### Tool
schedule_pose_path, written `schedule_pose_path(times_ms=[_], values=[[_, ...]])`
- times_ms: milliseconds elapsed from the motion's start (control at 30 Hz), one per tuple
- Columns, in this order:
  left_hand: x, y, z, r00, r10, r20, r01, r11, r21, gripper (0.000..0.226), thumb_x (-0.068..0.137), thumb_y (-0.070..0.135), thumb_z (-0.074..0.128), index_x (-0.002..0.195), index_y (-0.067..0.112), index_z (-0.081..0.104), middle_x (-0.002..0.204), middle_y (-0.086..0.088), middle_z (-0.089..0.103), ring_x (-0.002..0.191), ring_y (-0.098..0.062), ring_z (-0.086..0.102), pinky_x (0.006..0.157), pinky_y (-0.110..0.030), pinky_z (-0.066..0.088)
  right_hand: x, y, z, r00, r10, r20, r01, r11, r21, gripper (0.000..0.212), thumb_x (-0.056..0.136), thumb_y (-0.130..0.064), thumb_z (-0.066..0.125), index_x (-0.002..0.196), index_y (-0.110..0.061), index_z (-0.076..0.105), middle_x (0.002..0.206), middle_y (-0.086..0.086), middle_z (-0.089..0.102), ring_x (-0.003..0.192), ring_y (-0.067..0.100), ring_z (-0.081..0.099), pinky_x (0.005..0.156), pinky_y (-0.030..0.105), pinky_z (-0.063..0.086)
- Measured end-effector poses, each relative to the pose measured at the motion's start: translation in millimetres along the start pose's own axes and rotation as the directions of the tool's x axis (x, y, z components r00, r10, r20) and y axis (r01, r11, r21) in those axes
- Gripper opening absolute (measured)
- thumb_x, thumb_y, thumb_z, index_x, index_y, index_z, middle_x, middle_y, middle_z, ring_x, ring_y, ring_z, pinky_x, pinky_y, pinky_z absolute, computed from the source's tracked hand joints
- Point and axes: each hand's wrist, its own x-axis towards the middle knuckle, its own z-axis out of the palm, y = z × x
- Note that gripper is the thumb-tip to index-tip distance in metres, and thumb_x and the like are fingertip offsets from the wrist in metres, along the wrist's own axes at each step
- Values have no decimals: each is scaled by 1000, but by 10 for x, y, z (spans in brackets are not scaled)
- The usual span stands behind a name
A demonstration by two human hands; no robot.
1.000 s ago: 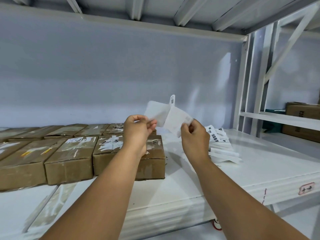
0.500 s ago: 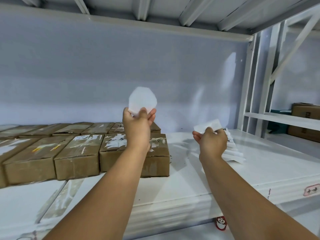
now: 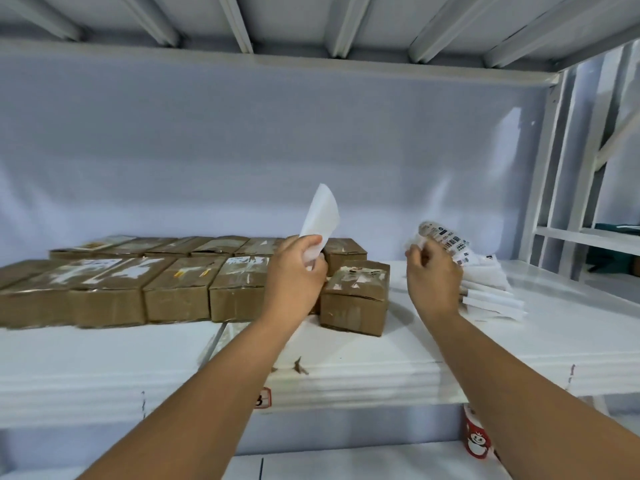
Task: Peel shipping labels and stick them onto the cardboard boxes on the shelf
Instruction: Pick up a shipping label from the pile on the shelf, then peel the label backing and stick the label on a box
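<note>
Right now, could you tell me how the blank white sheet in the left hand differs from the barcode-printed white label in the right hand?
The blank white sheet shows no print, while the barcode-printed white label carries barcodes and text. The sheet stands up nearly flat above the left hand; the label curls over the right hand. Both are thin, white and pinched in one hand each.

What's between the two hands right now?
Head view: the rightmost cardboard box, between the left hand holding a white sheet and the right hand holding a printed label.

1 head cam, fwd-down, near shelf (image 3: 104, 358)
</note>
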Motion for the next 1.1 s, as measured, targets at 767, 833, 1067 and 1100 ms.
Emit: schedule_pose_path(times_ms=[767,833,1067,1100], values=[[-543,515,782,575,360,735,-782,507,363,25,85,6,45,107,8,58,109,-8,58,100,-26,55,70,-36,46,38,117,-312,866,428,258,-499,708,499,22,92,-20,53,73,-10,50,68,7,45,62,16,43,58,26,37],[-535,517,989,603,167,780,-623,709,330,34,89,28,41,117,11,51,124,-8,50,116,-26,46,89,-40,44,86,148,-400,851,435,294,-524,672,524,24,94,-18,51,71,-12,48,68,3,47,58,13,43,55,22,36],[-332,628,1476,807,21,590,-81,994,76,36,91,6,37,124,6,52,136,-11,43,122,-25,45,100,-30,38,222,416,-712,770,479,421,-625,433,650,13,95,-17,51,87,-14,60,81,2,58,72,11,59,63,28,44],[-291,618,1555,808,22,588,-106,988,109,36,89,4,38,122,6,53,133,-11,45,120,-26,47,100,-32,39,240,461,-714,767,479,427,-625,406,666,13,94,-18,51,88,-14,62,85,2,61,81,14,60,66,30,46]])
